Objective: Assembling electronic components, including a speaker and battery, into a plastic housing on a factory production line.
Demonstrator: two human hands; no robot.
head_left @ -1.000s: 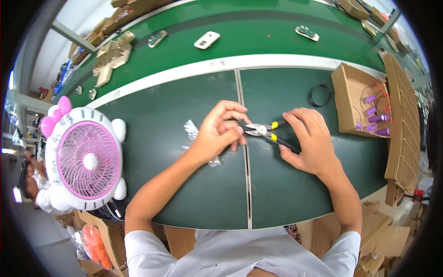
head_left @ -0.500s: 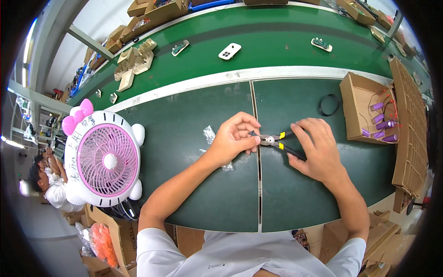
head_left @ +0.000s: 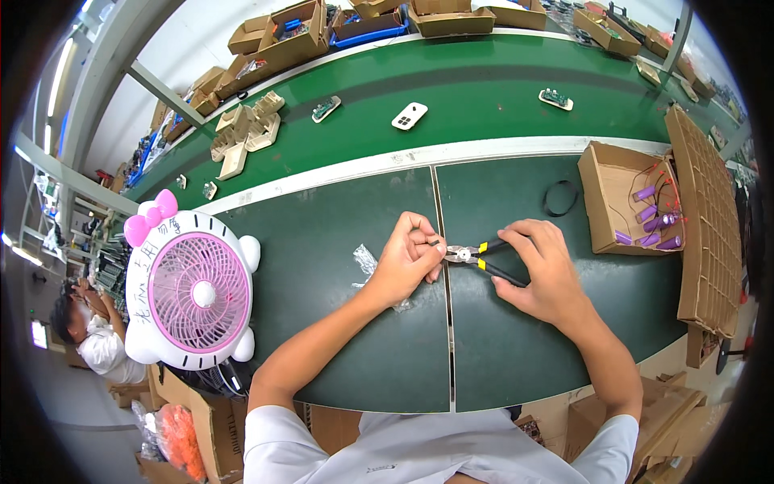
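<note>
My right hand [head_left: 548,270] grips a pair of pliers [head_left: 462,255] with black and yellow handles. Its fingers and thumb sit on the two spread handles. The jaws point left and meet the fingertips of my left hand [head_left: 403,264]. Between the left thumb and forefinger a small dark piece [head_left: 435,243] is pinched; its kind is too small to tell. Just left of that hand, crumpled clear plastic [head_left: 364,260] lies on the dark green table [head_left: 355,355].
At right, a cardboard box [head_left: 601,210] holds purple wired battery cells [head_left: 661,222]. A black ring [head_left: 559,198] lies near it. A white and pink fan [head_left: 201,294] stands left. Beyond the white ledge, the green belt [head_left: 484,73] carries circuit boards [head_left: 555,98] and a white casing [head_left: 409,116].
The whole view has shifted, so the table and hands appear slightly lower. The plier handles look a little farther apart. Both hands keep their hold.
</note>
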